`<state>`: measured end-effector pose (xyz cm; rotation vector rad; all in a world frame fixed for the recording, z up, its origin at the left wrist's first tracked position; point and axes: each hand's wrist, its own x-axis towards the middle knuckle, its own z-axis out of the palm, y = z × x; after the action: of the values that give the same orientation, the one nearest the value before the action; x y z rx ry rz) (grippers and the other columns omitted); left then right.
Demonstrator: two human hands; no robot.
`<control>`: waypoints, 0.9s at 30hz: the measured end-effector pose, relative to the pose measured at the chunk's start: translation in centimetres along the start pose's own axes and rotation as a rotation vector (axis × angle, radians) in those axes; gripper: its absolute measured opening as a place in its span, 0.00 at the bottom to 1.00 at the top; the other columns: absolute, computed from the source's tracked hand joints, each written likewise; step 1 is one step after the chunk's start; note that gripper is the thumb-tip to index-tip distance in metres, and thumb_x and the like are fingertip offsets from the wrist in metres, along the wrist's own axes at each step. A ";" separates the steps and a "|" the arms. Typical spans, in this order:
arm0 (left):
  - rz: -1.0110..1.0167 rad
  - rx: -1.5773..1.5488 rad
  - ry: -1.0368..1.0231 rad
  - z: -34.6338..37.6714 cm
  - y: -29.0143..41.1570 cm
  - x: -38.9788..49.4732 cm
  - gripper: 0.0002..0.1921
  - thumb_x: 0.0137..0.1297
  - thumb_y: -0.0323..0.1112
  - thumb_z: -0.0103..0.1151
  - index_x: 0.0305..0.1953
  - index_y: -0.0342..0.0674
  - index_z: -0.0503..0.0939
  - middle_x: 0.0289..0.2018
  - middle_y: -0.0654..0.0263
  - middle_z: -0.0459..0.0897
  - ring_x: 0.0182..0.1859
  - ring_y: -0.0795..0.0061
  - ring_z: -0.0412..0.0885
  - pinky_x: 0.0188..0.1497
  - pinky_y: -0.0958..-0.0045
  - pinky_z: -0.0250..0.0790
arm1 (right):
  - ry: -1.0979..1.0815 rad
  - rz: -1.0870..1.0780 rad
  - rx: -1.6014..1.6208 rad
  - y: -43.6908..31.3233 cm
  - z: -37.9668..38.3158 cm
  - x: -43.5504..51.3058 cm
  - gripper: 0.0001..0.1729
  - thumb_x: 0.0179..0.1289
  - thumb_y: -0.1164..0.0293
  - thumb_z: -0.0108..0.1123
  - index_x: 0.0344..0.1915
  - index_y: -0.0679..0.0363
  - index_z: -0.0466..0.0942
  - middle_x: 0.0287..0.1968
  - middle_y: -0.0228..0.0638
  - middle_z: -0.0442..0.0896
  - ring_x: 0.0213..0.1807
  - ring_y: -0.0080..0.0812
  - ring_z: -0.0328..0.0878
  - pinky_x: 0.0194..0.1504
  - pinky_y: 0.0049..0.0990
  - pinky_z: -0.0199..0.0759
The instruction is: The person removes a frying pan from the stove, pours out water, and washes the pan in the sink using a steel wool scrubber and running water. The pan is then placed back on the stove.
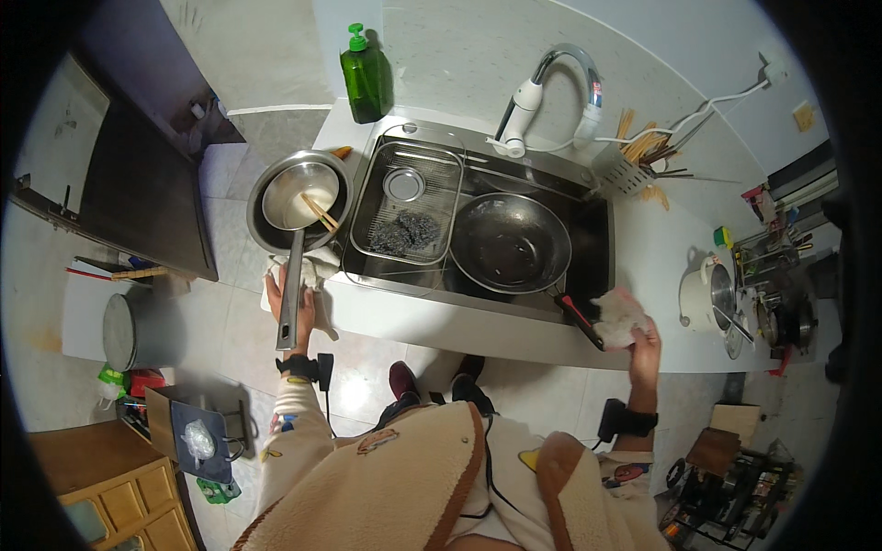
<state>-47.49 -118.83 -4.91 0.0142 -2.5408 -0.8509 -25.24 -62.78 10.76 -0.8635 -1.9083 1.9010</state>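
Note:
My left hand (307,311) is at the counter's left front corner, touching a whitish cloth (318,265). A saucepan handle (291,296) passes over this hand and hides part of it. The steel saucepan (279,196), with pale liquid and wooden chopsticks (320,212) inside, rests in a larger metal bowl (258,231). On the right, my right hand (645,337) grips a pale cloth (619,318) above the front of the counter. That cloth is beside the end of the wok's black-and-red handle (577,318); contact is unclear. The dark wok (510,241) sits in the sink.
In the sink (598,241), a wire basket (355,237) holds a scouring pad (406,233) beside the drain strainer (404,184). Behind stand a faucet (520,113) and a green pump bottle (362,82). A chopstick holder (623,172) and white pot (696,296) occupy the right counter (654,262).

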 end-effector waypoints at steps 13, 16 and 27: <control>0.209 0.061 -0.718 7.3 17.6 2.5 0.21 0.55 0.41 0.61 0.50 0.42 0.76 0.48 0.57 0.77 0.50 0.56 0.75 0.54 0.62 0.65 | -0.140 -0.112 -1.385 7.3 -12.3 13.7 0.27 0.60 0.68 0.56 0.59 0.62 0.68 0.53 0.50 0.74 0.49 0.43 0.77 0.52 0.34 0.70; 0.202 0.137 -0.769 10.6 19.9 5.5 0.25 0.56 0.42 0.60 0.54 0.40 0.73 0.49 0.54 0.77 0.50 0.53 0.76 0.52 0.61 0.68 | -0.275 -0.069 -1.122 2.6 -8.5 16.9 0.27 0.59 0.66 0.58 0.58 0.62 0.68 0.53 0.49 0.75 0.49 0.42 0.77 0.52 0.33 0.70; -0.819 -1.358 -0.806 25.0 29.9 15.9 0.34 0.66 0.39 0.49 0.68 0.36 0.47 0.66 0.53 0.55 0.69 0.56 0.53 0.66 0.58 0.49 | -0.632 -0.073 -0.808 -1.6 4.0 16.4 0.27 0.59 0.62 0.57 0.56 0.64 0.70 0.50 0.46 0.77 0.50 0.39 0.75 0.52 0.31 0.68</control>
<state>-68.43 -82.79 1.29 0.3449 -1.8548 -3.2129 -40.62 -55.89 8.88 -0.3469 -3.1357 1.4241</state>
